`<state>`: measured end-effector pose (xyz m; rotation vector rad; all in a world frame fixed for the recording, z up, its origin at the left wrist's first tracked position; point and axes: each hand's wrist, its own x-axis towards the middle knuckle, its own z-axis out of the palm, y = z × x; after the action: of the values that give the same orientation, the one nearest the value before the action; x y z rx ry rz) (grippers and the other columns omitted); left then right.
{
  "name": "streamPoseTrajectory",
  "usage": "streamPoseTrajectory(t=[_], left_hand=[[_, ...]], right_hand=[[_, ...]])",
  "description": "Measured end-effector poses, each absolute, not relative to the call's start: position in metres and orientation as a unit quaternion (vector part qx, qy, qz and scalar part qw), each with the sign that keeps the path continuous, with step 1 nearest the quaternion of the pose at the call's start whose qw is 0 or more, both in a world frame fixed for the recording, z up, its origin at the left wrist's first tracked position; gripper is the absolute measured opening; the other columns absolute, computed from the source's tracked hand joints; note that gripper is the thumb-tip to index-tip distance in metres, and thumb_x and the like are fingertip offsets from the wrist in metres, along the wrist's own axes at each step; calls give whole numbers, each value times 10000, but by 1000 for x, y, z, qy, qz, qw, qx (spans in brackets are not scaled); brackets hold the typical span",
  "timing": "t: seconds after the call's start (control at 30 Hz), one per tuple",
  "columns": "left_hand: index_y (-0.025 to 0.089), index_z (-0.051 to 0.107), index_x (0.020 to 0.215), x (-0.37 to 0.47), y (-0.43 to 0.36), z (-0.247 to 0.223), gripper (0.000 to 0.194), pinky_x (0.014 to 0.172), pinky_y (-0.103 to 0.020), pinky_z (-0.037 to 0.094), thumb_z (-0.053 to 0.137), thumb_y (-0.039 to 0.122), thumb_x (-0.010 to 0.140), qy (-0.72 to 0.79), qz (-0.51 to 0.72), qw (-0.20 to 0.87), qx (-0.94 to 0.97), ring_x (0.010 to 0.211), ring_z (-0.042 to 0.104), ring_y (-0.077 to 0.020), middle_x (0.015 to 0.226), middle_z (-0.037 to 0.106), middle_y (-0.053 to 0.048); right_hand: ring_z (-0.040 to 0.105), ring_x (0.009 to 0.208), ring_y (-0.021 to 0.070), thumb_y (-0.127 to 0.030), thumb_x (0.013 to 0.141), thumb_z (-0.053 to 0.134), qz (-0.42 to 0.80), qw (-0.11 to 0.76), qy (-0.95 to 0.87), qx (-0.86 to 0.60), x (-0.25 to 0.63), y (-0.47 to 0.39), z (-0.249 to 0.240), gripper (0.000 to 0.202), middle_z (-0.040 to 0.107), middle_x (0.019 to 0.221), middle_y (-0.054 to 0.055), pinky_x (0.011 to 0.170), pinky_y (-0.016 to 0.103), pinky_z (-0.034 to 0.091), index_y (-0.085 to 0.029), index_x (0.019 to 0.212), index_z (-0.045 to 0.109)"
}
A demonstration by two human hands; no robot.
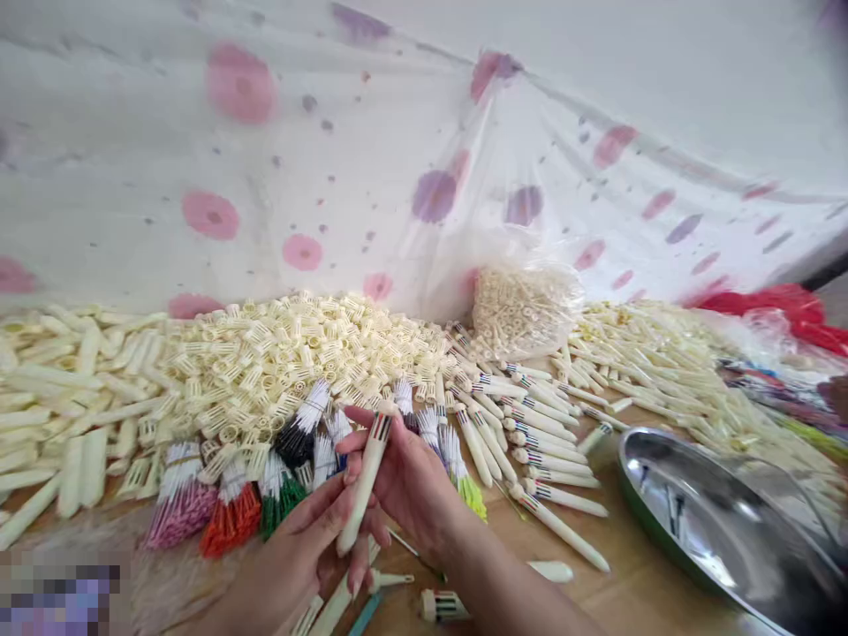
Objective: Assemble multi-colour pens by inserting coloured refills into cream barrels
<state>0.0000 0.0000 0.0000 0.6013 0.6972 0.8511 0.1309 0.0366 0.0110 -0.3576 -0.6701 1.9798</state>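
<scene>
A cream multicolour pen (363, 493) is held slanted between both hands, its slotted end with coloured sliders up and its rounded end down. My left hand (326, 528) has its fingers closed round the lower barrel. My right hand (419, 481) grips the slotted upper end between thumb and fingers. Behind and beside the hands stand bundles of refills: pink (173, 508), red (230, 517), green (279, 495), black (298, 437) and yellow-green (467, 481). Below the hands, a slotted pen part (442, 606) and other loose pieces lie on the table.
Slotted cream caps (318, 340) are heaped at the back, with pen barrels (79, 380) to the left. Several assembled pens (543, 450) lie right of the hands. A shiny metal bowl (722, 521) sits at right. Behind it all hangs a flowered plastic sheet (358, 159).
</scene>
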Motion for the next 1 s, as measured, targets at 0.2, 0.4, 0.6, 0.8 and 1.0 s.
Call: streamPoseTrajectory(t=[0.2,0.4,0.6,0.8,1.0], left_hand=[[189,633,1010,0,0,5,307,469,-200,406,637,400,787,331,392,807,291,417,509,-59,683,681,-22],[209,606,1046,-4,0,6,331,464,-191,378,644,403,780,341,387,807,288,427,493,-54,680,669,-3],[181,599,996,-3,4,9,305,539,-232,413,610,416,801,392,323,787,351,475,520,-75,695,663,-2],[175,610,944,-2,4,9,294,544,-224,392,641,415,776,391,332,789,340,462,479,-61,670,660,3],[152,644,743,-2,5,0,242,502,-201,380,710,383,720,306,371,844,237,393,345,-19,563,588,36]], right_hand=[[588,666,124,-317,811,614,803,502,-284,-149,132,38,11,337,679,918,80,471,189,425,-137,1096,611],[582,681,148,-348,801,616,797,511,-290,-143,130,37,8,364,659,912,67,429,201,409,-170,1117,581],[488,525,137,-638,815,409,860,441,-231,-111,135,48,6,555,519,516,-22,535,253,397,-148,986,605],[458,525,127,-557,844,437,856,453,-230,-99,137,49,9,418,519,519,-26,581,262,384,-179,932,590],[580,668,140,-582,810,508,849,466,-208,-138,132,47,8,512,661,787,48,655,270,452,-140,1061,573]])
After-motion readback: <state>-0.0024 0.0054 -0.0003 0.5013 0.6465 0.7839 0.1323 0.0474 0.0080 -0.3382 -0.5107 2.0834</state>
